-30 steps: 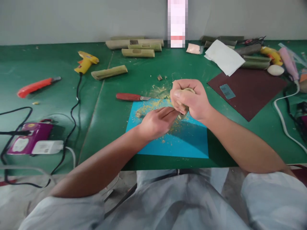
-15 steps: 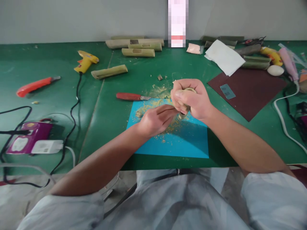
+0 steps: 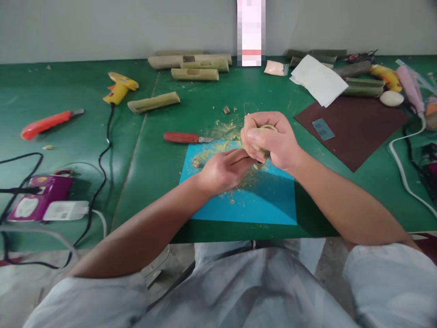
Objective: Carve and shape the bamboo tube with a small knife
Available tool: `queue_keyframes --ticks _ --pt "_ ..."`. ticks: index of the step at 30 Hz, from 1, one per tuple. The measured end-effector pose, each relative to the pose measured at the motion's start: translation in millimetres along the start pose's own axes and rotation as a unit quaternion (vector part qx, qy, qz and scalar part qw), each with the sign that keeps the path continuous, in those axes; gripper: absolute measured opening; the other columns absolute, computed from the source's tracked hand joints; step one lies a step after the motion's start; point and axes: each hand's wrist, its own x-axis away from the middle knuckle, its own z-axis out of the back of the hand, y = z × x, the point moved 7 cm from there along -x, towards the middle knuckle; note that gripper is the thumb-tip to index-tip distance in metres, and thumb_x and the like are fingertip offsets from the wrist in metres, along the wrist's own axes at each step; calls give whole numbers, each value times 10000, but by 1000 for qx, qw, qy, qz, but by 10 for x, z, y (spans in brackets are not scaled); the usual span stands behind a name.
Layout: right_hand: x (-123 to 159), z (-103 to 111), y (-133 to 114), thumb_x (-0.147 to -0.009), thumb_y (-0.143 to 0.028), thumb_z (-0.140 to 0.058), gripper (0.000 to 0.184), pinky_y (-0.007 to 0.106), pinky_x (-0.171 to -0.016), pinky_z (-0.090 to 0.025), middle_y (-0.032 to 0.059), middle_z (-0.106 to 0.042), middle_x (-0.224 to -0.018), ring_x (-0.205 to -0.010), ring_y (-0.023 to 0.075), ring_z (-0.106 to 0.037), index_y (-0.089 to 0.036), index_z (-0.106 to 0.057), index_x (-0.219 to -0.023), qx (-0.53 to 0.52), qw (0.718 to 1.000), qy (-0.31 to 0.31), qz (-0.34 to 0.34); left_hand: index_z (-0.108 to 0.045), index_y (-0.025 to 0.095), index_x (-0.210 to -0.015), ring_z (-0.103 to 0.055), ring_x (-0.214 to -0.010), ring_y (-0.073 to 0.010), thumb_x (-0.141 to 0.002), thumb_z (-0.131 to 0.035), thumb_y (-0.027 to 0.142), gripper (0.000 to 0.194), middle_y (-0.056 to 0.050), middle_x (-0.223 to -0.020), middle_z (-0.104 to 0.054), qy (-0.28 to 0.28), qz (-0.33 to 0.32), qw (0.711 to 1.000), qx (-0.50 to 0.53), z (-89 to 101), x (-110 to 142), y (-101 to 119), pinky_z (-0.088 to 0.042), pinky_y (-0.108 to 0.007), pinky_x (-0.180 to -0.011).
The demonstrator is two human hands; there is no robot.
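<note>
Clasping a bamboo piece, right hand fisted against left hand, latter's hold hidden.

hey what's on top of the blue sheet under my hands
Yellowish shavings and a small chip lie on the blue sheet. Your left hand and right hand cover part of it, so anything there can't be seen.

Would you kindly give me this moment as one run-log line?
right hand: closed around bamboo | left hand: at right hand, grip unclear | shavings: on blue sheet and table | knife: near blue sheet
</note>
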Motion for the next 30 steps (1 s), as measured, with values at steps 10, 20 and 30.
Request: queue_keyframes --ticks 10,20,30 --pt "4 -9 -20 -859 -239 -567 352 202 -387 -262 -91 -354 -425 -396 58 -299 -243 -365 -570 -5 1000 15 0 -676 175 -1120 -693 -776 -144 -951 -492 91 264 -51 -980 -727 -31 6 999 -31 -34 23 41 -567 -246 -676" --pt "91 34 -47 -870 -311 -593 387 259 -484 -351 -60 -365 -508 -491 99 -346 -255 -353 -571 94 987 128 -34 -690 168 -1022 -688 -749 -137 -965 -506 134 195 -57 -924 -721 -28 74 996 -29 -14 17 112 -567 -237 -670" --pt "219 34 -86 -931 -410 -614 388 304 -564 -375 -49 -375 -577 -557 133 -365 -260 -388 -653 123 961 249 3 -677 163 -1081 -678 -728 -134 -984 -518 186 187 -55 -914 -715 -20 99 995 -23 -14 43 108 -541 -229 -632"
